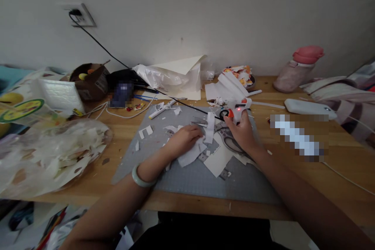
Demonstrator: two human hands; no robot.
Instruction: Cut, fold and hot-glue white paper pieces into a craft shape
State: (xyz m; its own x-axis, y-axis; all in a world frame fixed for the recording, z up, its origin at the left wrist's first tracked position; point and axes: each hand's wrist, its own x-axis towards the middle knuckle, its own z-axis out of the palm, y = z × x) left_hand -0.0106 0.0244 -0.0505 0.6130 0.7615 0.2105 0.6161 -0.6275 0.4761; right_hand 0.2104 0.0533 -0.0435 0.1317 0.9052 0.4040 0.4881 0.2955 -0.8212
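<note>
My right hand (pixel 242 131) is wrapped round a white and orange hot glue gun (pixel 240 105) with a small red light glowing on it. A glue stick (pixel 268 104) pokes out of its right end. My left hand (pixel 185 140) is closed, fingertips at a piece of white paper (pixel 191 155); the exact grip is partly hidden. Just right of those fingertips a narrow white paper strip (pixel 209 128) stands out. Grey-handled scissors (pixel 231 142) lie among paper scraps beside my right wrist. Under everything is a grey cutting mat (pixel 187 184).
A white utility knife (pixel 162 109) lies at the mat's back left. The black cord (pixel 187 105) runs from the wall socket (pixel 78 15) across the back. A pink-lidded bottle (pixel 295 68) and a white power bank (pixel 310 108) stand right; plastic wrapping (pixel 43 156) covers the left.
</note>
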